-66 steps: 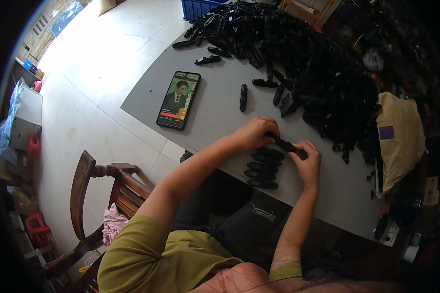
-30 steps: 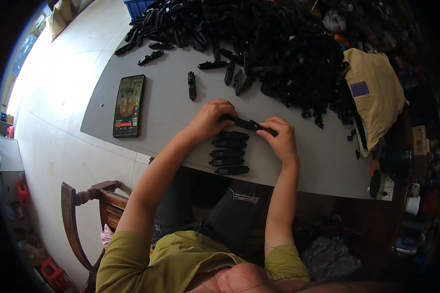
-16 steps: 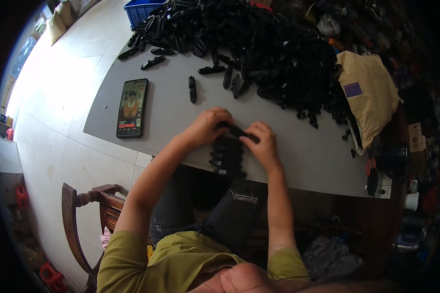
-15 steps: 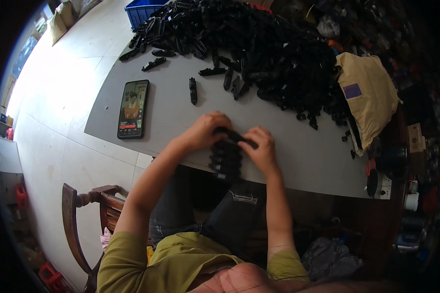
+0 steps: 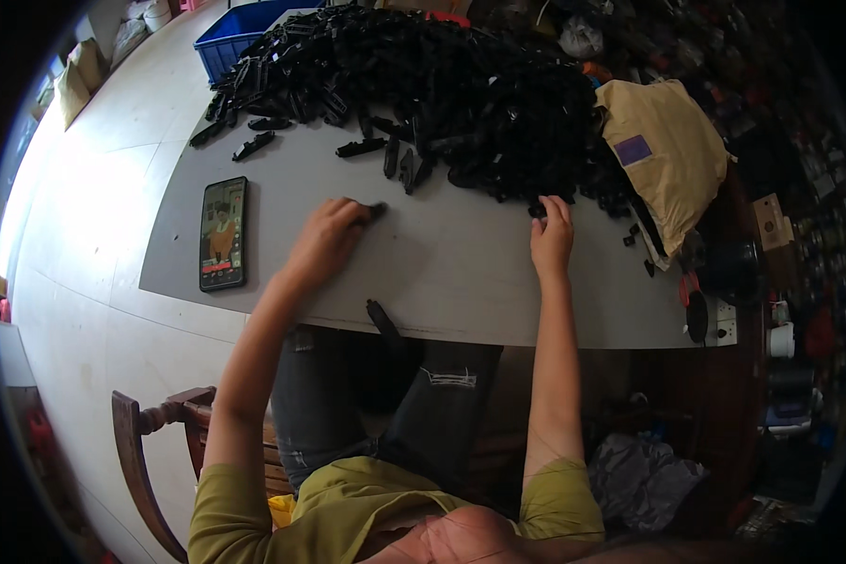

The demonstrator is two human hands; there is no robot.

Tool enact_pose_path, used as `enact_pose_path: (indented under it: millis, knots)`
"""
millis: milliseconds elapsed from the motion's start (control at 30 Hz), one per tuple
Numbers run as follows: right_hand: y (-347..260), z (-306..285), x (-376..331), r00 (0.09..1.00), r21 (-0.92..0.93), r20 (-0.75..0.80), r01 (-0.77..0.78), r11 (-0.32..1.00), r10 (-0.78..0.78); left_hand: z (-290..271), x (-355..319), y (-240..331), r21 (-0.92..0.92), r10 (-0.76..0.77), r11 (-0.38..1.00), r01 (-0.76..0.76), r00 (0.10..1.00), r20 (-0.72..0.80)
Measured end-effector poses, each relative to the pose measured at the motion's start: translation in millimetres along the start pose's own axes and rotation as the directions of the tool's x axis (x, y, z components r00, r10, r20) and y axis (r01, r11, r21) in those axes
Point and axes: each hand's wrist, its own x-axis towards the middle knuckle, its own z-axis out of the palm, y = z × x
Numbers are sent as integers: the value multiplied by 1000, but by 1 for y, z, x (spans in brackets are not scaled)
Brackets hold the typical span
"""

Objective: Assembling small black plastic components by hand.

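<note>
My left hand (image 5: 327, 240) is closed over the grey table, its fingers on a small black plastic part (image 5: 378, 211). To the right, at the near edge of the big heap of black plastic parts (image 5: 423, 80), my right hand (image 5: 553, 233) pinches another black part (image 5: 538, 211), mostly hidden by the fingers. One long narrow black part (image 5: 380, 316) shows at the table's front edge, between my forearms and over my lap; whether it rests on the edge or is in the air I cannot tell. Several single parts (image 5: 360, 148) lie along the heap's near side.
A phone (image 5: 224, 235) with a lit screen lies on the table (image 5: 442, 273) at the left. Behind the heap's left end stands a blue crate (image 5: 224, 56). A tan sack (image 5: 665, 155) leans at the right. A wooden chair (image 5: 141, 461) is at my lower left.
My hands were together over a ribbed black stack and have moved apart, the right one out to the heap. The stack is no longer between them. The whole view has shifted slightly.
</note>
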Motion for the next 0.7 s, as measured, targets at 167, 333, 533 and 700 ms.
enact_pose_path:
  millis: [167,333,533,700]
  knots:
    - [-38,3,-9,984,-86,178,16,996,0,9,-8,15,-212,-8,977,-2,999,-47]
    - [-104,14,-40,908,696,415,-276,663,-57,13,-9,9,-170,50,984,-55,998,-37]
    - [-146,22,-50,921,681,306,-35,731,-241,15,-7,16,-216,4,976,-1,1000,13]
    - [-134,14,-50,908,518,160,258,816,-388,14,-7,17,-245,-11,969,16,1000,19]
